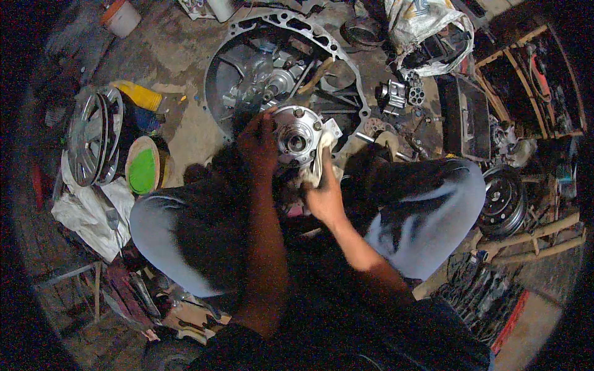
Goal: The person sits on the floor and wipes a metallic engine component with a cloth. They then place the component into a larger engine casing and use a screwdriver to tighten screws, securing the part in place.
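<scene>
Wheel hub, round metal thing with studs around a centre bore, sits between the person's knees, just off the floor and right in front of the big ring-shaped housing. Left hand has its fingers curled over the hub's left rim, steadying it. Right hand has its fingers clamped on a pale rag pressed against the hub's right side. My guess is the wipe-down is partway: the face looks fairly bright, the edges less so. Packaging-wise, a round tin with a green top stands near the left knee, a yellow container lies beyond it, and a printed sack slumps at the floor's far edge.
</scene>
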Demonstrator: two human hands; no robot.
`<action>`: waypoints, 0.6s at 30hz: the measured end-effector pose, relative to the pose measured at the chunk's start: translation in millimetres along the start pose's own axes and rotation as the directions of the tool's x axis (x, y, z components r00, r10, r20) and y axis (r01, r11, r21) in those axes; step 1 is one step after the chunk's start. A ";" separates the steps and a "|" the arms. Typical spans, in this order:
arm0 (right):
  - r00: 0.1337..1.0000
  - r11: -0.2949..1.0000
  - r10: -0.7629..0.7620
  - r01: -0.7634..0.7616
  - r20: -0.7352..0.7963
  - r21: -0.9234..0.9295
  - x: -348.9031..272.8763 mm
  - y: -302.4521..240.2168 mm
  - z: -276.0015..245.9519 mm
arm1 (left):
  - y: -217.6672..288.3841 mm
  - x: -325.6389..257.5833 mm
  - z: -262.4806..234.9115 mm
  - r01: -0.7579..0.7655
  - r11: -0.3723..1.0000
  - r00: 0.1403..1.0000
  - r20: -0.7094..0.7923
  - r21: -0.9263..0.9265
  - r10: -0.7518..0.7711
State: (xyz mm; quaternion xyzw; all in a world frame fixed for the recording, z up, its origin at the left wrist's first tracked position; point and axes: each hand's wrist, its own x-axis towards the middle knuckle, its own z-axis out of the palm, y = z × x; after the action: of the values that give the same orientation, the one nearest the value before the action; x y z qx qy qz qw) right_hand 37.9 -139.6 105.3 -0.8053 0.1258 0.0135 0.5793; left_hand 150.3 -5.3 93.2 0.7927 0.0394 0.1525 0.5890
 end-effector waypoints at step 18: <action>0.975 0.997 -0.069 0.058 0.213 0.059 45.6 4.4 -36.9 | 0.3 1.9 -2.7 0.010 0.989 1.000 -0.026 0.150 -0.006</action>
State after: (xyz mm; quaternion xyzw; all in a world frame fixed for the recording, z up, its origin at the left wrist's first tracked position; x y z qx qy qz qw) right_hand 76.5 -184.0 105.8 -0.7871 0.0370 0.0788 0.6106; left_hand 151.3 -2.5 94.6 0.8327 0.0615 0.1570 0.5275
